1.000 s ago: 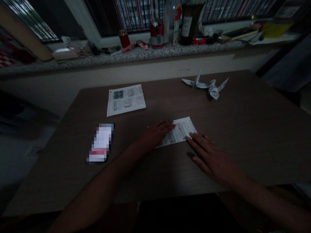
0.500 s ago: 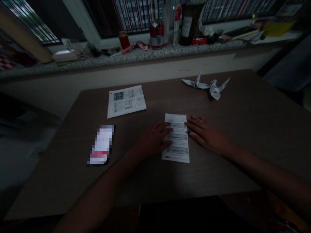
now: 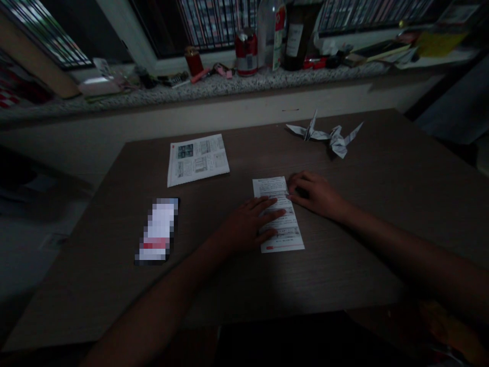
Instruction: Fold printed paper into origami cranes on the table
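A narrow strip of printed paper (image 3: 282, 239), apparently folded, lies slightly slanted on the table in front of me. My left hand (image 3: 254, 221) rests on its left side, palm down, fingers stretched out and spread over the print. At the upper right edge of the strip, my right hand (image 3: 311, 191) has its fingers curled, with thumb and fingertips closed at the paper's edge. The exact contact of those fingertips is hard to see in the dim light.
A folded printed sheet (image 3: 198, 160) lies at the back left, and a phone (image 3: 158, 229) in front of it. Two paper cranes (image 3: 338, 142) stand at the back right. Bottles, a red can (image 3: 246, 53) and small items crowd the granite windowsill (image 3: 214, 89).
The paper strip has turned, its top swinging left and its bottom right. My right hand, flat before, has curled its fingers at the paper's edge. My left hand has slid slightly right.
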`<state>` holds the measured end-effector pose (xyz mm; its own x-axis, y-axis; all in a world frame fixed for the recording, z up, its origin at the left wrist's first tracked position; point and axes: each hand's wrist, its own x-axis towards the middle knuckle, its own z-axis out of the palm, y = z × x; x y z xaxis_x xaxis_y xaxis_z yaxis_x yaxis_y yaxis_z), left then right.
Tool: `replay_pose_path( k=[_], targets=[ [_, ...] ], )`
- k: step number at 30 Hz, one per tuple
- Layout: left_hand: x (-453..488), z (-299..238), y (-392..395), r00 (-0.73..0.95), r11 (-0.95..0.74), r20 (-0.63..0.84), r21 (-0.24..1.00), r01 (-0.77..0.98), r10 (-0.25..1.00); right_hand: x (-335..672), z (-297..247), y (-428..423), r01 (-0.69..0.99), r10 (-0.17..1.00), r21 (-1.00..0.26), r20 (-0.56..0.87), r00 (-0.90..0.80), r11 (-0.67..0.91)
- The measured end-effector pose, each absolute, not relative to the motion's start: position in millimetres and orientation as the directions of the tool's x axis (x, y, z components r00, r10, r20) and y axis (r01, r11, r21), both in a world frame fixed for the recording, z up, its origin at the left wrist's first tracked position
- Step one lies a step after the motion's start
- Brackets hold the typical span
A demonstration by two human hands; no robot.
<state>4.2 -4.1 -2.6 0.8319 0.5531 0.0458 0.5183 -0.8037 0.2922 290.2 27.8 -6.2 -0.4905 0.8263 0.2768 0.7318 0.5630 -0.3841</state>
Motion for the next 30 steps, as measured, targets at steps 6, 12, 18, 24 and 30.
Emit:
replay_pose_path(
  k=[6,12,18,24,30],
  targets=[
    [3,-4,-3,0.832,-0.802,0.048,0.3,0.516,0.553,294,-6,36,0.651,0.797,-0.478,0.213,-0.565,0.589],
    [3,-6,-3,0.828,-0.798,0.041,0.296,0.524,0.559,298,-3,27,0.57,0.754,-0.565,0.154,-0.638,0.597],
    [3,-4,-3,0.826,-0.796,0.049,0.307,0.522,0.561,299,-3,6,0.543,0.735,-0.587,0.136,-0.664,0.6],
    [3,-1,-3,0.827,-0.797,0.041,0.3,0.524,0.56,299,-1,-18,0.517,0.711,-0.61,0.11,-0.695,0.6],
    [3,-3,-3,0.826,-0.794,0.028,0.296,0.531,0.563,301,1,-42,0.489,0.679,-0.618,0.099,-0.728,0.615]
  ],
)
